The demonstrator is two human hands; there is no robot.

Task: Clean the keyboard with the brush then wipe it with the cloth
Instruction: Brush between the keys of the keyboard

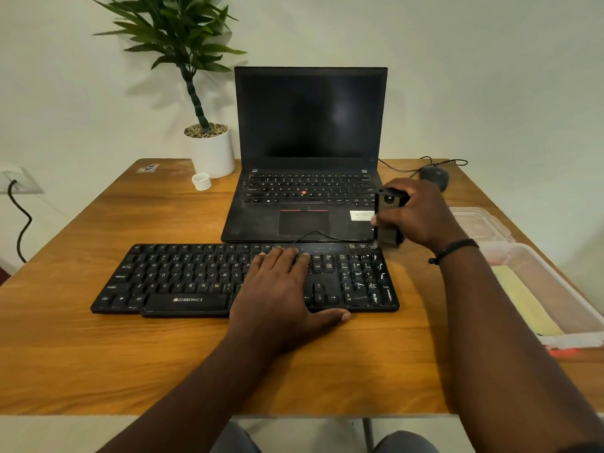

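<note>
A black keyboard [183, 279] lies across the middle of the wooden table [98, 354]. My left hand [281, 289] rests flat on its right half, fingers straight, thumb at the front edge. My right hand [415, 214] grips a dark brush [387, 220] upright, its lower end just above the keyboard's far right corner. A yellow cloth [523, 302] lies in a clear plastic tray [562, 289] at the right edge of the table.
An open black laptop [310, 125] stands right behind the keyboard. A potted plant [212, 148] and a small white cap [201, 181] sit at the back left. A black mouse [436, 176] with its cable lies at the back right.
</note>
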